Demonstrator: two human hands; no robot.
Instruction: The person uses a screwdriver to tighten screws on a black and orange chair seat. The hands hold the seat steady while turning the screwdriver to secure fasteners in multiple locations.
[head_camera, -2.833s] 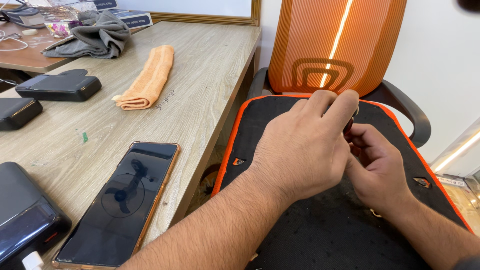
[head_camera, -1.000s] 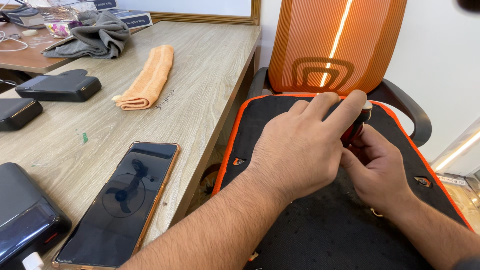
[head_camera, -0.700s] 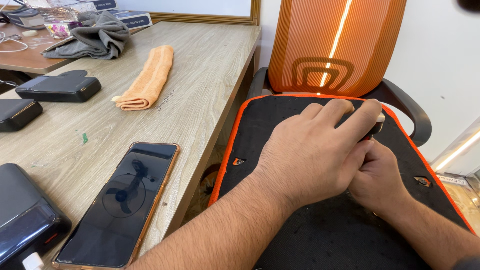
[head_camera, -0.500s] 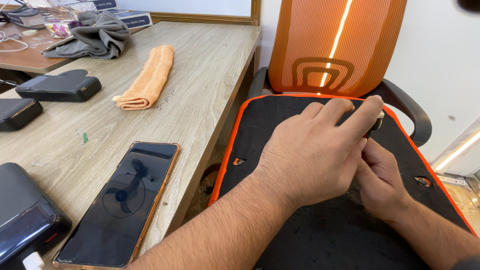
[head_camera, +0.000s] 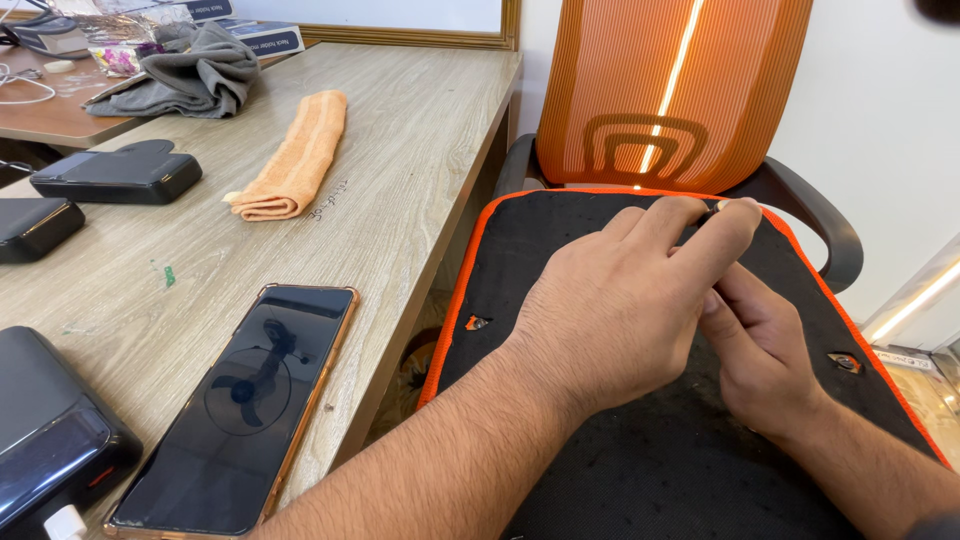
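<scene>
Over the black chair seat (head_camera: 600, 470), the left hand (head_camera: 625, 300) is pinching a small dark object (head_camera: 708, 212) in a narrow grip between thumb and forefinger (it is mostly hidden). The right hand (head_camera: 765, 355) is sitting just beneath, fingers curled; I cannot tell whether it is holding anything. A phone (head_camera: 240, 400) is lying on the surface (head_camera: 400, 130).

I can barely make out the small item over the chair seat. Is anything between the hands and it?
Nothing visible is. The left hand pinches a small dark item at its fingertips, and the right hand sits just beneath, touching the left. Both are above the black mesh seat with orange trim. The left hand's fingers hide most of the item.
</scene>
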